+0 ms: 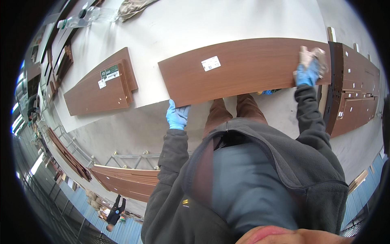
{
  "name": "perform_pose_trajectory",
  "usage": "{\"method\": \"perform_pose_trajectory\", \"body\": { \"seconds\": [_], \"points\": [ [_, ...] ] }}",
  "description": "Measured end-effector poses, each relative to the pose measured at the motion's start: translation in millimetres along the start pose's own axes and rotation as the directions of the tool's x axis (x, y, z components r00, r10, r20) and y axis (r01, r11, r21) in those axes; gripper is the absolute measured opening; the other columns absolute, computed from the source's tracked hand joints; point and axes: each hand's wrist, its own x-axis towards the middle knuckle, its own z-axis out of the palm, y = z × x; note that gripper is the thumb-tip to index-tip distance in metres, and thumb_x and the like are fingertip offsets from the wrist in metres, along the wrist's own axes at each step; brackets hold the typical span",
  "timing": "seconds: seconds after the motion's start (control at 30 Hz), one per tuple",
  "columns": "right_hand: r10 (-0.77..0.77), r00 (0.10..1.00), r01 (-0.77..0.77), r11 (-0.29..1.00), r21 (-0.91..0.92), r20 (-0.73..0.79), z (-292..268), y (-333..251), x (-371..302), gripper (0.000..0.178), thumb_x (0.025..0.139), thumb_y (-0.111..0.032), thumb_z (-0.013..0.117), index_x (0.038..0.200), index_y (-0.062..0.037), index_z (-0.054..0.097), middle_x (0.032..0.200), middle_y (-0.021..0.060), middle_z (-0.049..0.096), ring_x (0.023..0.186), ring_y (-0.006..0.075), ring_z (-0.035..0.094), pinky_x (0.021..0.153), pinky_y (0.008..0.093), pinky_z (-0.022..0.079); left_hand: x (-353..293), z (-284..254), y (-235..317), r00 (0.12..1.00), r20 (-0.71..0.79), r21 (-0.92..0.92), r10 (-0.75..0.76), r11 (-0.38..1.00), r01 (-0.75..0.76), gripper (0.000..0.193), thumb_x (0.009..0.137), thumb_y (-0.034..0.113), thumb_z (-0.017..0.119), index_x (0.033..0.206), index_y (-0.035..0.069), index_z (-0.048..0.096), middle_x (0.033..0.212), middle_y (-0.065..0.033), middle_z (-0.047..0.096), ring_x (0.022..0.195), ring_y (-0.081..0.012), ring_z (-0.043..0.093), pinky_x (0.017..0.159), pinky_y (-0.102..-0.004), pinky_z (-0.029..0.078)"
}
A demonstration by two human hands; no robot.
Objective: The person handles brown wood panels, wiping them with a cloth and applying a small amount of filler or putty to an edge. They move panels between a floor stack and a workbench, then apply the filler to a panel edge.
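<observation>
A long brown wood-grain board (248, 67) with a white label (211, 63) lies on the white tabletop in front of me, its near edge facing my body. At its near left corner is my left hand (177, 117) in a blue glove, closed on the edge with the thumb up and the fingers partly hidden beneath. Near the board's right end, my blue-gloved right hand (307, 74) is wrapped round a crumpled beige rag (319, 61) and presses it on the surface. The rag hides part of that hand's fingers.
Left on the white table (148, 71) lie stacked brown panels (99, 85) with labels. A clear plastic bottle (77, 21) and a grey cloth (132, 7) lie at the back. More brown panels (353, 89) stand at the right. Behind me are stacked boards (122, 181) and another person (115, 213).
</observation>
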Motion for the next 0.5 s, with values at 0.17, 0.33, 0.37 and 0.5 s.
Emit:
{"method": "perform_pose_trajectory", "body": {
  "seconds": [0.17, 0.33, 0.37, 0.5],
  "points": [
    [-0.647, 0.722, 0.683, 0.722, -0.108, 0.245, 58.5, -209.0, -84.0, 0.065, 0.095, -0.037, 0.062, 0.147, -0.0004, 0.048, 0.149, 0.0257, 0.045, 0.138, 0.0442, 0.041, 0.117, 0.0529, 0.030, -1.4, 0.8, -0.8, 0.999, 0.050, -0.020, -0.011, 1.000, 0.012, 0.064, 0.101, 0.045, 0.065, 0.149, 0.007, 0.048, 0.149, -0.0135, 0.054, 0.138, -0.0363, 0.052, 0.118, -0.0585, 0.041],
    [-0.742, 0.510, 0.802, 0.593, 0.071, 0.436, 135.9, -360.1, -160.0, 0.075, 0.102, -0.051, 0.053, 0.157, -0.0033, 0.039, 0.171, 0.0183, 0.025, 0.160, 0.0356, 0.018, 0.129, 0.0563, 0.009, -2.5, -1.5, 3.4, 0.993, 0.112, -0.133, -0.031, 0.990, 0.046, 0.063, 0.106, 0.051, 0.053, 0.149, 0.006, 0.048, 0.150, -0.0145, 0.053, 0.142, -0.0373, 0.047, 0.121, -0.0580, 0.039],
    [-0.801, 0.478, 0.807, 0.562, 0.180, 0.361, 145.6, -374.3, -181.8, 0.076, 0.100, -0.048, 0.056, 0.158, -0.0036, 0.037, 0.171, 0.0174, 0.025, 0.160, 0.0333, 0.018, 0.129, 0.0557, 0.010, -2.7, -1.8, 6.0, 0.978, 0.198, -0.097, -0.067, 0.991, 0.087, 0.081, 0.102, 0.071, 0.041, 0.151, 0.007, 0.046, 0.154, -0.0138, 0.050, 0.143, -0.0368, 0.046, 0.121, -0.0549, 0.038],
    [-0.950, 0.138, 0.911, 0.233, 0.341, 0.279, 151.7, -364.2, -258.8, 0.064, 0.095, -0.030, 0.060, 0.152, -0.0048, 0.050, 0.163, 0.0155, 0.042, 0.156, 0.0299, 0.032, 0.131, 0.0545, 0.006, -6.4, -5.6, 11.3, 0.996, 0.084, -0.076, -0.043, 0.996, 0.049, 0.107, 0.088, 0.092, 0.032, 0.159, 0.012, 0.038, 0.163, -0.0098, 0.040, 0.147, -0.0329, 0.039, 0.121, -0.0536, 0.034]
  ]
}}
